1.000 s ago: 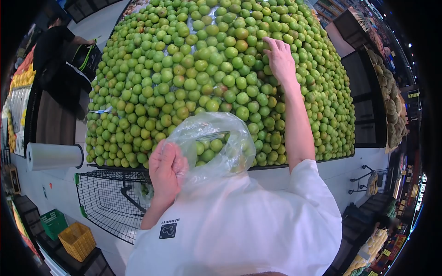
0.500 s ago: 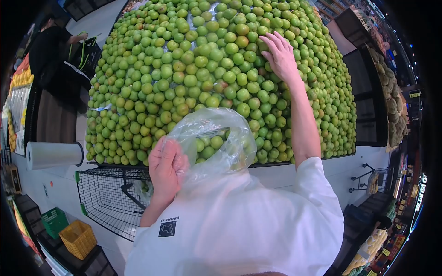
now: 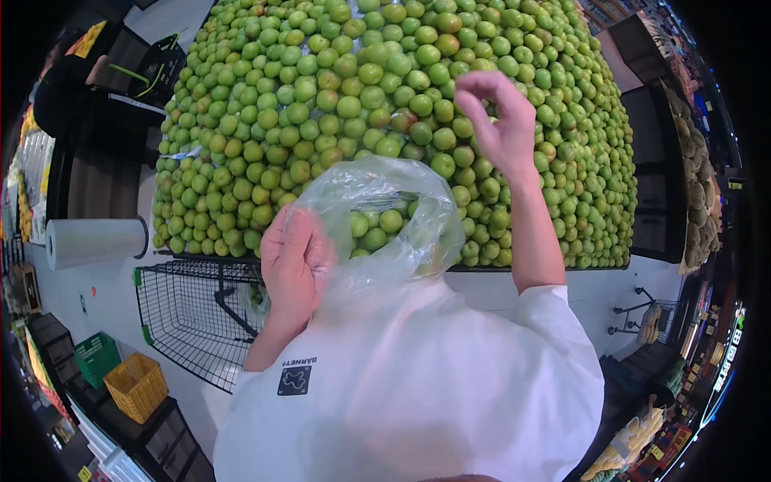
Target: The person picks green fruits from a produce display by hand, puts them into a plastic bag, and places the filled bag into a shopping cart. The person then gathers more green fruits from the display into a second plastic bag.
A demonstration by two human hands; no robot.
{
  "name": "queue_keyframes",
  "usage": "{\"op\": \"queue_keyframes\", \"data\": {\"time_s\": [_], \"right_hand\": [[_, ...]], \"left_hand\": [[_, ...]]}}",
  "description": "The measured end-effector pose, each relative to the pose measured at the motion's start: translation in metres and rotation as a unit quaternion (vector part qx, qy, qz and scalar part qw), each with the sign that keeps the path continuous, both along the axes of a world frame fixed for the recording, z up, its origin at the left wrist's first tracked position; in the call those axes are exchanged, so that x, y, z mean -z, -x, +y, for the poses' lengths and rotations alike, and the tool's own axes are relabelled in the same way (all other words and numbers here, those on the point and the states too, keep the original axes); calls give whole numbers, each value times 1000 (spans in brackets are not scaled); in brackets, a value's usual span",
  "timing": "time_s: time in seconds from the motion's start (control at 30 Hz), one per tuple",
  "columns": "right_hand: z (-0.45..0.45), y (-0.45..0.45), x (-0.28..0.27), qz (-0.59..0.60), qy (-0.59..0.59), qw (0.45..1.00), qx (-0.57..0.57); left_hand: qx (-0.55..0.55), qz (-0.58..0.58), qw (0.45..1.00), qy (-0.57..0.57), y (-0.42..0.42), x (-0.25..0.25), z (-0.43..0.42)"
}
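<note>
My left hand (image 3: 295, 261) grips the rim of a clear plastic bag (image 3: 430, 181), its fingers closed on the film. The bag's mouth gapes toward the pile, and several round green fruits (image 3: 373, 238) show through the opening. Over the right part of the pile hangs my right hand (image 3: 506, 124), fingers curved and thumb apart, with no fruit visible in it. Beneath both hands spreads a large heap of round green fruits (image 3: 273, 136), some tinged reddish brown.
A wire shopping cart (image 3: 189, 313) stands at the left by the display's edge, below a roll of plastic bags (image 3: 96, 243). A green basket (image 3: 96, 357) and a yellow basket (image 3: 136, 387) sit lower left. Another person (image 3: 68, 100) is at the upper left, near a black basket (image 3: 157, 68).
My right hand has drawn back toward me and lifted, its fingers now more curled. The view has shifted a little; my left hand still holds the bag, which appears higher.
</note>
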State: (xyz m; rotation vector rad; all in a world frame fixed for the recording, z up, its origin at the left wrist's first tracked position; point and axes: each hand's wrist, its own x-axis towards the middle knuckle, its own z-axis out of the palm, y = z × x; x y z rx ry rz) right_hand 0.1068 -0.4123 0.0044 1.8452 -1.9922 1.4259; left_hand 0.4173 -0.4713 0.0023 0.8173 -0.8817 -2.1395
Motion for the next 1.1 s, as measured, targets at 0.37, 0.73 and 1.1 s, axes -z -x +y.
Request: {"op": "queue_keyframes", "data": {"time_s": [0.37, 0.73, 1.1], "right_hand": [[19, -147, 65, 65, -273, 943, -178], [15, -152, 70, 52, -363, 916, -159], [42, -149, 47, 190, -422, 863, -202]], "left_hand": [[22, 16, 999, 17, 2, -3, 0], [8, -4, 1000, 19, 0, -1, -1], [-2, -1, 1000, 17, 1, -3, 1]]}}
